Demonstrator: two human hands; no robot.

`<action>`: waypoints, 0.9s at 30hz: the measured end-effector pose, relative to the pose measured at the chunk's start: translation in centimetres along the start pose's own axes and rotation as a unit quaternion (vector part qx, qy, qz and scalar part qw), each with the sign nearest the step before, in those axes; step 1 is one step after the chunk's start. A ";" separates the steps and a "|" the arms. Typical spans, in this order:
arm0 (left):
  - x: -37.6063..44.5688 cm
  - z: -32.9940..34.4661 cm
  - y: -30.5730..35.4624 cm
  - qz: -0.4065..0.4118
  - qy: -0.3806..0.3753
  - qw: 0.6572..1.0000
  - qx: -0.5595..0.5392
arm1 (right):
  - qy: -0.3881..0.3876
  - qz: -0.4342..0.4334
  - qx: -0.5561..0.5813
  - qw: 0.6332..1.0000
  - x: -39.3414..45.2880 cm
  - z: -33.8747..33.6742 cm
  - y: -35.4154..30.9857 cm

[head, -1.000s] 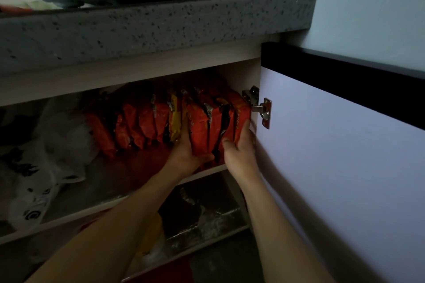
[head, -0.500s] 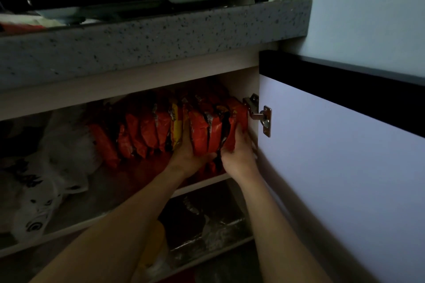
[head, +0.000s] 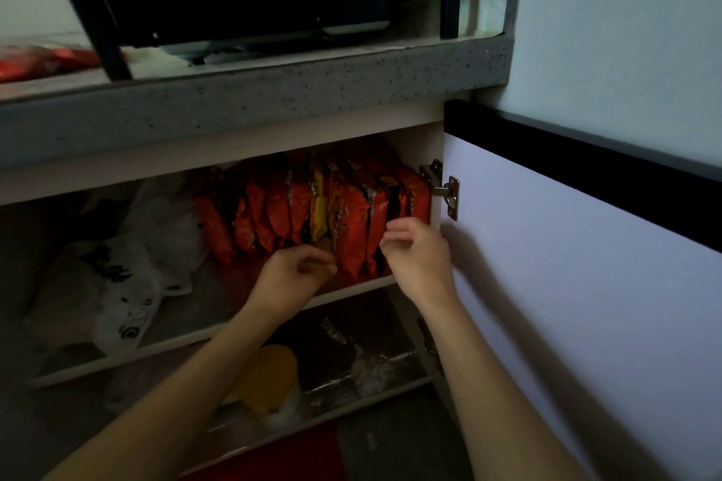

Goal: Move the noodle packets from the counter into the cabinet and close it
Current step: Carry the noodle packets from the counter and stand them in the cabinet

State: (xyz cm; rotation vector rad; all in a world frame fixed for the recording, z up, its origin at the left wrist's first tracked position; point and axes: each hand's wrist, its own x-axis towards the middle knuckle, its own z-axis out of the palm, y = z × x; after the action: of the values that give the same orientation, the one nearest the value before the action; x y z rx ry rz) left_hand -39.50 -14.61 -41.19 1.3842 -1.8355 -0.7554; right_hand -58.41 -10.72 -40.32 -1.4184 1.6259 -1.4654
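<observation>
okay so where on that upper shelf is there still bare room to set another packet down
Bare shelf shows between the white plastic bags and the row of noodle packets, in front of the left packets. The right end is crowded: packets run to the cabinet wall by the hinge, with both hands there.

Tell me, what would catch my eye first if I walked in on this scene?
Most likely the row of bright orange noodle packets standing upright on the upper shelf of the open cabinet, with one yellow packet among them. Right in front of them are the left hand and the right hand, fingers loosely curled and holding nothing. To the right, the pale cabinet door stands wide open.
</observation>
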 end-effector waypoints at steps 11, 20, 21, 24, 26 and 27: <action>-12.2 -16.4 10.3 0.117 0.070 0.979 0.151 | -0.107 -0.171 -0.057 0.978 -8.0 -0.8 -13.3; -15.5 -30.5 14.5 0.107 0.128 0.960 0.225 | -0.147 -0.284 -0.126 0.939 -8.9 1.8 -28.5; -15.3 -31.4 14.1 0.098 0.136 0.959 0.230 | -0.151 -0.289 -0.130 0.936 -8.8 2.5 -29.2; -13.6 -35.4 11.9 0.058 0.169 0.959 0.221 | -0.163 -0.306 -0.131 0.929 -7.9 5.6 -32.0; -11.8 -37.9 10.4 0.032 0.179 0.962 0.201 | -0.167 -0.311 -0.132 0.926 -6.7 8.1 -33.5; -10.8 -38.9 9.7 0.022 0.179 0.963 0.201 | -0.171 -0.310 -0.132 0.926 -6.0 9.3 -34.1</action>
State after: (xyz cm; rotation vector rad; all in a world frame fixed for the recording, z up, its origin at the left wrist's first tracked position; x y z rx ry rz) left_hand -11.31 -3.16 -13.01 1.6010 -1.7745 -0.0905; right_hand -36.57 -4.04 -12.73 -2.3514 1.2365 -1.2172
